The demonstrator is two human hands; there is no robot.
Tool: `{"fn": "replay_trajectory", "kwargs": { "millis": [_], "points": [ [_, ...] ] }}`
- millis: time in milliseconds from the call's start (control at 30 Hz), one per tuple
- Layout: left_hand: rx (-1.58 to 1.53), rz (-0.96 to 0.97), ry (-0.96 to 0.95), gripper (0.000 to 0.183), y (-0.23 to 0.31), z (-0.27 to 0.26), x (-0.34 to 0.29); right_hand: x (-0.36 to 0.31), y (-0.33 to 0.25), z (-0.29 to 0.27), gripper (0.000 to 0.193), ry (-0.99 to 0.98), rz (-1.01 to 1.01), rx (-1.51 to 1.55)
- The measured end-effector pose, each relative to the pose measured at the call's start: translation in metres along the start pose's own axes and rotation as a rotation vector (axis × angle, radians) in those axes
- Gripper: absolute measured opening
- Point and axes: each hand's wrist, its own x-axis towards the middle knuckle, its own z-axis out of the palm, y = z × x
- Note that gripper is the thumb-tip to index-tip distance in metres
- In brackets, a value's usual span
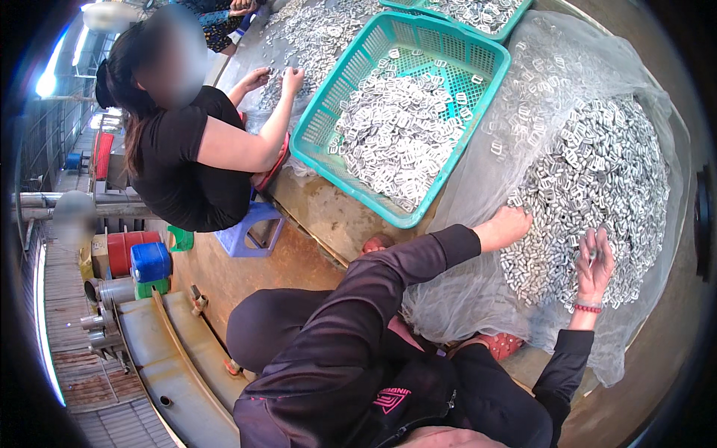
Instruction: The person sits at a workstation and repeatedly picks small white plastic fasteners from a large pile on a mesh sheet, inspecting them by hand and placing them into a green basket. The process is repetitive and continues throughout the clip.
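Observation:
A large heap of small silvery metal pieces [597, 179], flat slotted strap buckles mixed with short stubby bits, lies on a sheet of translucent netting [463, 287]. My left hand [509, 227] rests at the heap's left edge, its fingers curled down; whatever they pinch is hidden. Over the lower right part of the heap, my right hand [594, 265] is raised with its fingers apart and slightly bent, a red bead bracelet at the wrist. I make out no piece in it. Beyond my left hand stands a green plastic basket [407, 216] partly filled with loose metal buckles [403, 134].
Another green basket [515, 22] of buckles stands at the far edge. To the left, a co-worker in black [179, 157] sits on a purple stool [250, 228], hands over a further spread of metal pieces [314, 37]. Blue and red containers [149, 261] stand farther left.

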Motion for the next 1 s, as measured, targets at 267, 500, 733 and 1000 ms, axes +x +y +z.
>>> {"fn": "replay_trajectory", "kwargs": {
  "millis": [267,500,733,1000],
  "points": [
    [-0.647,-0.14,0.01,0.015,-0.009,-0.02,-0.012,0.09,0.025,-0.027,0.045,0.029,-0.679,-2.266],
    [-2.395,-0.214,-0.183,0.016,-0.014,-0.057,-0.012,0.049,0.063,-0.048,0.024,0.206,-0.257,-2.444],
    [-1.404,-0.413,-0.232,0.024,-0.014,-0.069,0.016,-0.001,0.063,-0.03,0.017,0.044,0.033,-2.277],
    [-0.025,-0.198,-0.138,0.033,0.005,-0.023,0.007,0.004,0.033,-0.011,0.028,0.221,0.238,-1.554]
  ]
}}
